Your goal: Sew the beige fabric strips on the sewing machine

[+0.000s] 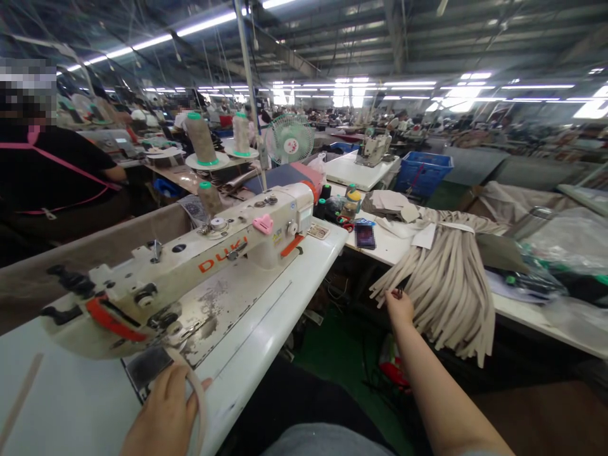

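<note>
A white sewing machine [190,266] with orange lettering stands on the white table [285,278] in front of me. My left hand [164,415] rests at the table's near edge by the needle plate, fingers curled over a beige strip [199,399] that loops beneath the machine. My right hand [399,307] reaches out to the right and pinches one strip of a bundle of beige strips [446,285] that hangs over the edge of the neighbouring table.
Thread cones [202,136], a small fan [289,139] and a blue crate [422,172] stand behind the machine. A dark phone [365,235] and bobbins lie on the right table. A person in black sits at the far left [52,183]. The green floor shows between the tables.
</note>
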Available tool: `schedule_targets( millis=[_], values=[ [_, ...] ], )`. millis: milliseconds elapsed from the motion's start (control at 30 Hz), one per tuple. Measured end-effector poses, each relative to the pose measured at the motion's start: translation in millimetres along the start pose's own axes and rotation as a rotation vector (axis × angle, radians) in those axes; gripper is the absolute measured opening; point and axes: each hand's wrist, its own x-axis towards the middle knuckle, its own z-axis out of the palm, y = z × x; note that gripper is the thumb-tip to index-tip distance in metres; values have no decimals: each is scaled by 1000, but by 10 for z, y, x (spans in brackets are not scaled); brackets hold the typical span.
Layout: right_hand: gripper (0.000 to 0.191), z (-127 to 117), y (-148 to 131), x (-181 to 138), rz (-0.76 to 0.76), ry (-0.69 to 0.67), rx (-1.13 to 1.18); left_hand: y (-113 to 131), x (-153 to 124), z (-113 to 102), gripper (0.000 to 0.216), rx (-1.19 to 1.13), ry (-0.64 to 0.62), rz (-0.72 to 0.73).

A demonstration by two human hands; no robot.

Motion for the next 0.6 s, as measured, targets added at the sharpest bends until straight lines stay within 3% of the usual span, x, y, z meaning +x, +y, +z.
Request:
schedule_targets(
  millis=[200, 300, 467, 533, 600],
  values=[
    [25, -36, 15, -158, -52, -20, 85, 1, 15, 5, 29, 19, 8, -4],
    [23, 59, 146, -480, -39, -69, 113, 15, 26, 4, 28, 12, 12, 6],
    [23, 334, 488, -1300, -17, -282, 167, 57, 14, 24, 25, 46, 18, -22],
    [25, 387, 559, -1440, -9, -302, 182, 71, 7, 32, 23, 56, 30, -29],
    [29, 381, 544, -1362, -5, -269, 191, 77, 0, 41, 22, 64, 48, -26]
  ],
)
